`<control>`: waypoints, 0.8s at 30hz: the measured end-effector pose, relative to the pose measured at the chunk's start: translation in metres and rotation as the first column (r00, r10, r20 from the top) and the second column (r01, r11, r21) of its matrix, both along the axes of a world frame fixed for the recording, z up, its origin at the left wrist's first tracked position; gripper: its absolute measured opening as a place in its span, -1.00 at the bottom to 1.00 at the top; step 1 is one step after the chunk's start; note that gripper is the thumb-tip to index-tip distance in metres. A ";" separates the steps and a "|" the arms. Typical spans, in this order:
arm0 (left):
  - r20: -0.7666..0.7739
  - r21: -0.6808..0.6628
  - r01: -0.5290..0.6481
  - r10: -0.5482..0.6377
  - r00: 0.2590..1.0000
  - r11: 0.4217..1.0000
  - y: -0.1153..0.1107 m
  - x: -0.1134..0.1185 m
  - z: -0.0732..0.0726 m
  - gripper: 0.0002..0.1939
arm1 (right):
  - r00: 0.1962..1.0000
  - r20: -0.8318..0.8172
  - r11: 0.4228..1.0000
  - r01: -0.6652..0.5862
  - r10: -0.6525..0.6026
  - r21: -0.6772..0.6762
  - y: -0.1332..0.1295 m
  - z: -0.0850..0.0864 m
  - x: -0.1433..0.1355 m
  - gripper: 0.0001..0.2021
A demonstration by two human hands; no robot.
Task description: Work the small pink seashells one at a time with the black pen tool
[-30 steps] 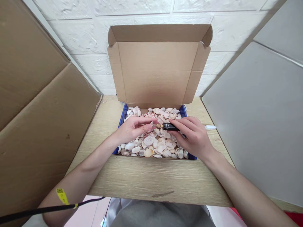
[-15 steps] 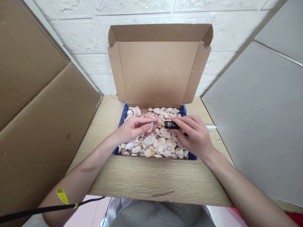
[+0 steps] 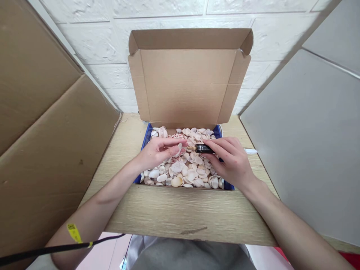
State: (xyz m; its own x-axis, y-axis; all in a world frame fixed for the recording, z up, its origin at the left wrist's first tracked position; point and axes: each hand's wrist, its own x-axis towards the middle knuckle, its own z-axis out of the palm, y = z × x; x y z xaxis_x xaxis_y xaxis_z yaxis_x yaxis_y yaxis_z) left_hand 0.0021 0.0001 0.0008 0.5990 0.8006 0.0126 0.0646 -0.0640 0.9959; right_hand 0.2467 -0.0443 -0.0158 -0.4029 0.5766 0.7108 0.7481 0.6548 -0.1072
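Observation:
My left hand point(image 3: 159, 152) pinches a small pale seashell point(image 3: 179, 150) between thumb and fingers, above the middle of the box. From the right, my right hand point(image 3: 229, 157) grips a black mini electric drill point(image 3: 204, 148) with a brass-coloured chuck. The drill lies roughly level, its thin bit pointing left at the shell. The bit's tip meets or nearly meets the shell; I cannot tell whether it has gone through. Below both hands, many loose seashells point(image 3: 177, 167) fill an open cardboard box point(image 3: 185, 82) with blue sides.
The box stands on a light wooden table point(image 3: 157, 210), its lid raised before a white brick wall point(image 3: 95, 41). A cardboard panel point(image 3: 56, 138) rises at left, a grey panel point(image 3: 306, 135) at right. A black cable point(image 3: 56, 248) with a yellow tag crosses the lower left.
The shell in my left hand has tilted slightly against the drill bit. My right hand and the drill stay nearly in place.

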 end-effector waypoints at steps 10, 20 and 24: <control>-0.001 -0.018 -0.017 0.017 1.000 1.000 -0.001 0.001 0.002 -0.64 | 1.000 -0.004 1.000 -0.025 0.025 0.002 -0.001 0.000 0.000 -0.66; -0.070 0.026 0.015 -0.013 0.997 1.000 0.000 -0.001 0.001 -0.58 | 0.999 -0.041 0.997 -0.039 0.036 -0.073 -0.002 0.001 -0.001 -0.67; -0.064 0.038 -0.001 0.003 0.998 0.999 0.000 -0.001 0.000 -0.59 | 0.999 -0.015 0.989 -0.044 0.042 -0.141 -0.004 0.003 -0.001 -0.79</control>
